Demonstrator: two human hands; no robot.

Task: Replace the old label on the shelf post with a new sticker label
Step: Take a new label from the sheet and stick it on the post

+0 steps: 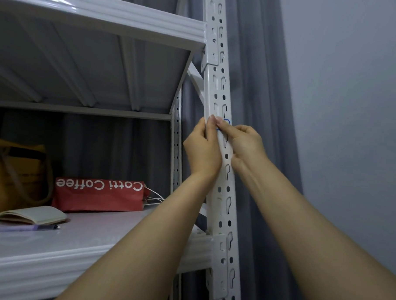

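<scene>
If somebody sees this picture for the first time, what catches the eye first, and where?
Both hands meet on the white shelf post at centre: the left hand grips its edge, and the right hand touches a small blue-edged label there. Lower left, a red paper bag reading Cotti Coffee lies on the shelf, its print upside down.

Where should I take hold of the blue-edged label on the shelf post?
Pinch the label at its upper right corner, coming from the right edge of the shelf post: it lies flat, so probably only a lifted corner gives a grip, and that corner shows clear of the right hand.
</scene>
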